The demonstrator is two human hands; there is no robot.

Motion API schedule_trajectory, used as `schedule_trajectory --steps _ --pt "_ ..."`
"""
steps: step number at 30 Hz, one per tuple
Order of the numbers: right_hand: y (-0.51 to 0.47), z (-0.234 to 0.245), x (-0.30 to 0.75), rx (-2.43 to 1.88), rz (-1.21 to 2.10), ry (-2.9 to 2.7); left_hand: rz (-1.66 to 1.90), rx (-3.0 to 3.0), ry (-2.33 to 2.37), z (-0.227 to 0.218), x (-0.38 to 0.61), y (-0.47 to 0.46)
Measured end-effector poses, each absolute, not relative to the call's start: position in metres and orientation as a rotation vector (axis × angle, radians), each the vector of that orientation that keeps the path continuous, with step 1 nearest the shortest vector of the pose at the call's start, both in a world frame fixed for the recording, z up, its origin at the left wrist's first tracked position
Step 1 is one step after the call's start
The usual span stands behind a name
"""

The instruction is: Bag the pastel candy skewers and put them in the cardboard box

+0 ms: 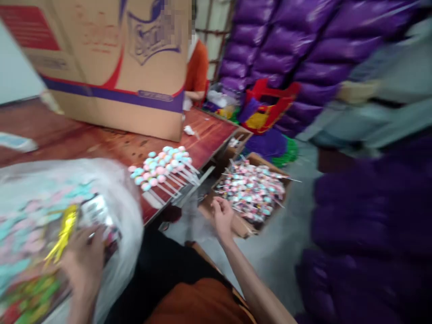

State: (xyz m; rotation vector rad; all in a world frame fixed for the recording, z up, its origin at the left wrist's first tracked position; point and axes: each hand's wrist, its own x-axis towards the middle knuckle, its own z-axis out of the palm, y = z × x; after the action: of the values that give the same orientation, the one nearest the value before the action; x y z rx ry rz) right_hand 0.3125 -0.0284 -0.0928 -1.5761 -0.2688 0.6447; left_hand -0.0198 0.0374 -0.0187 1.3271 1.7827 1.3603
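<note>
My left hand [83,254] reaches into a clear plastic bag [130,198], its fingers curled down beside small wrapped pieces; motion blur and the hand hide what they hold. Gold twist ties [67,229] lie against that hand. Around it are pink and light-blue candies [20,234]. My right hand [222,213] hovers at the near left edge of a cardboard box [241,227] heaped with wrapped lollipops [253,186]. Its fingers are curled together, with nothing visible in them. Pink and blue ball candies on white sticks [162,168] lie in rows on the table.
A large printed carton [118,67] stands on the reddish wooden table [216,130]. Beyond it is a person in an orange top [198,67]. A red plastic stool [270,103] and purple packs [270,40] are at the back. More purple packs [354,216] stand at right.
</note>
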Motion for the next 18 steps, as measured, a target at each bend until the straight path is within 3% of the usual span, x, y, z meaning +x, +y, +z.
schedule_trajectory --steps 3,7,12,15,18 --pt "-0.031 -0.06 0.249 -1.455 0.665 -0.716 1.344 1.54 1.883 -0.018 -0.018 0.032" --pt "-0.02 -0.013 0.182 -1.174 0.781 -1.36 1.503 1.38 1.766 0.003 -0.002 0.019" --pt "0.008 0.001 0.125 -1.095 1.225 -1.202 1.575 1.119 1.622 0.02 0.01 -0.006" --pt "0.017 -0.003 0.116 -1.061 1.264 -1.077 1.684 0.769 1.54 0.015 0.013 -0.02" --pt "0.016 -0.001 0.116 -1.065 1.244 -1.067 1.511 0.451 1.278 0.01 0.017 -0.027"
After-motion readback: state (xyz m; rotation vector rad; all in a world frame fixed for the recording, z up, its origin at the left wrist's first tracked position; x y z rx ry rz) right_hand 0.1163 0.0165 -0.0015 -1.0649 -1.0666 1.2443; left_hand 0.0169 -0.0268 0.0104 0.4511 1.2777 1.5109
